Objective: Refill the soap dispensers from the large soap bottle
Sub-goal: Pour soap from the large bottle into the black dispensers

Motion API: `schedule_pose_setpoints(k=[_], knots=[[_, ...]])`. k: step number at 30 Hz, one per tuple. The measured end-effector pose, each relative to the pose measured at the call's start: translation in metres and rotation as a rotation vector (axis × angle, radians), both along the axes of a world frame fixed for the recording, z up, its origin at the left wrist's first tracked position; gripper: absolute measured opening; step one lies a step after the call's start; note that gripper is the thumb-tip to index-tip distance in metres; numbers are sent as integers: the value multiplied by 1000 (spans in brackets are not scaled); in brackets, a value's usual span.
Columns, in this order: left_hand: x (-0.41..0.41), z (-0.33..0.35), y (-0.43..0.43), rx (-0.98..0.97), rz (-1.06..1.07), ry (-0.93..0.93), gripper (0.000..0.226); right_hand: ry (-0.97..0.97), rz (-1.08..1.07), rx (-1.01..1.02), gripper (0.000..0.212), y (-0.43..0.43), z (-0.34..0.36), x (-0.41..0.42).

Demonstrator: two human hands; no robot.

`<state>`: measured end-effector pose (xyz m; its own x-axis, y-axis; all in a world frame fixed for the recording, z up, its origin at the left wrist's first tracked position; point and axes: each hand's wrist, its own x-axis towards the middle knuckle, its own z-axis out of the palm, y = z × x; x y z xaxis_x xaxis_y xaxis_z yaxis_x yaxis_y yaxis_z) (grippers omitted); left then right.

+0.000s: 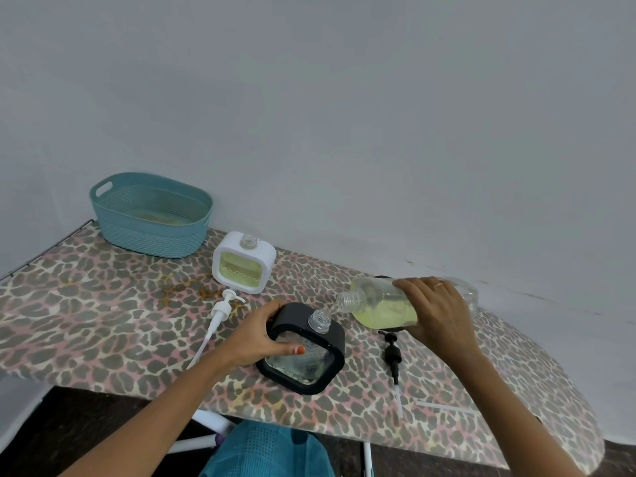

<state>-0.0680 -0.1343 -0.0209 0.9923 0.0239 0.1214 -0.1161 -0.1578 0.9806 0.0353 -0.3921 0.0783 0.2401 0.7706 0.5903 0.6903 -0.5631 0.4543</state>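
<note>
Lower centre of the frame, my left hand (pixel 261 333) grips the black dispenser (pixel 304 352) on the board (pixel 103 321). The fingers curl round its left side and the thumb lies across the clear front. The dispenser looks nearly empty and sits tipped, with its open neck (pixel 320 320) leaning toward the right.

Just right of it, my right hand (pixel 435 311) wraps over the bottle (pixel 385 304), fingers curled round its body. The bottle lies almost flat, its mouth just above and beside the neck, and a thin thread of soap seems to cross the gap, though I cannot be sure.

To pour well, I should line the mouth up right over that narrow neck, raise the bottle's base slowly so the stream stays thin, and hold the dispenser firm. A faster tilt would likely spill over the rim onto the board.

The black pump (pixel 392 356) lies below the bottle, and the white pump (pixel 222 309) lies left of my left hand. Further up, the white dispenser (pixel 244 263) stands open and partly full. The basket (pixel 151 215) is at the upper left.
</note>
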Motion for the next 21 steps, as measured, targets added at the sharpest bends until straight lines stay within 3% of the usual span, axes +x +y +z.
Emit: schedule_pose_setpoints(k=[7,14,18,21], knots=[[1,-3,-1,-8,6,-2,75,-15,1,0,77,1,2,1],[1,-4,0,-15,8,-5,75,-40,40,24,54,3,7,-3],[1,-4,-1,-16,11,-17,75,-25,20,13,75,1,6,-2],[1,-3,-1,-18,2,-22,74,-21,17,9,77,1,7,-3]])
